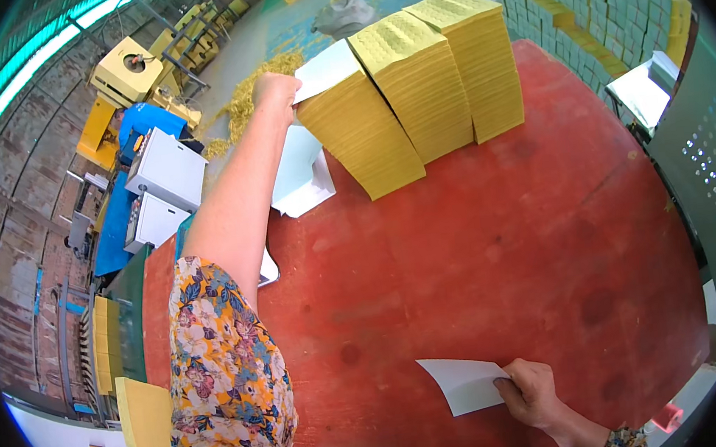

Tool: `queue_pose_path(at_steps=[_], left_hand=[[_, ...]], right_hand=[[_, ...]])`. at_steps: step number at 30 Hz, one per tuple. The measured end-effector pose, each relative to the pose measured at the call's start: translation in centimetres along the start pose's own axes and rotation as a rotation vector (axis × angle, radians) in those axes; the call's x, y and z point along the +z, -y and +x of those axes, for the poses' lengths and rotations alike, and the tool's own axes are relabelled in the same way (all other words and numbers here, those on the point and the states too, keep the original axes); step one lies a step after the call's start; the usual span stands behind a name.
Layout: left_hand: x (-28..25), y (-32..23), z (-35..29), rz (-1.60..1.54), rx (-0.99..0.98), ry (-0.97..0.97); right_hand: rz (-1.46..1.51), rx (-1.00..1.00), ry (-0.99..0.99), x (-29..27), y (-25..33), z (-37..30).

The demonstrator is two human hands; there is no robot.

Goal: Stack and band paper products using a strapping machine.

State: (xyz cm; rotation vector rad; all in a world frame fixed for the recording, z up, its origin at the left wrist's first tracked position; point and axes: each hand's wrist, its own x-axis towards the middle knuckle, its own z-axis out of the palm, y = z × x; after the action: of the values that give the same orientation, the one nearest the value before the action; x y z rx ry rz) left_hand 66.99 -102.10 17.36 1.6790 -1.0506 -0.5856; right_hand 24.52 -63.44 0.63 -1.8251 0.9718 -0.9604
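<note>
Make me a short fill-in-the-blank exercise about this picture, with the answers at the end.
The tabletop is coloured ____.
On it stand ____ tall yellow stacks in a row.
The left hand is at the edge of a white sheet on the ____ stack.
A separate pale sheet is gripped by the ____ hand.

Missing words: red; three; leftmost; right.

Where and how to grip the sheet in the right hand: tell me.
Best pinched, I'd judge, at the free left edge of this white sheet, coming from the left: it is thin, and the right hand covers part of its right edge.
</note>
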Motion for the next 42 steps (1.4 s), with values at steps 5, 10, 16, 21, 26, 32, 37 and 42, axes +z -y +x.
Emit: queue_pose_path(at_steps=[5,10,16,21,26,32,37,42], left_hand=[[0.7,-1.2,1.0,0.895,0.243,-0.211],[1.0,-6.1,6.0,1.177,0.636,-0.129],[6.9,-0.8,6.5,1.229,0.710,0.562],[5.7,-1.1,-3.1,0.542,0.098,0.638],[1.3,0.7,-9.5,0.817,0.486,0.580],[3.6,4.7,-15.9,0.593,0.611,0.659],[2.0,2.6,-25.7,0.630,0.742,0.814],[-1.9,2.5,-30.7,0.604,0.894,0.924]], right_hand=[[-0.033,0.023,0.039,-0.4,-0.4,0.3],[0.015,0.022,0.076,-0.5,-0.1,0.3],[0.070,0.017,0.061,-1.0,-0.5,0.2],[-0.001,0.084,0.086,-1.1,-0.4,0.2],[0.389,0.369,0.020,-0.8,-1.9,0.7],[1.007,0.412,-0.225,-1.1,-11.1,11.8],[1.366,0.407,-0.319,4.8,-8.7,3.5],[1.469,0.692,-0.579,14.7,-5.8,-4.6]])
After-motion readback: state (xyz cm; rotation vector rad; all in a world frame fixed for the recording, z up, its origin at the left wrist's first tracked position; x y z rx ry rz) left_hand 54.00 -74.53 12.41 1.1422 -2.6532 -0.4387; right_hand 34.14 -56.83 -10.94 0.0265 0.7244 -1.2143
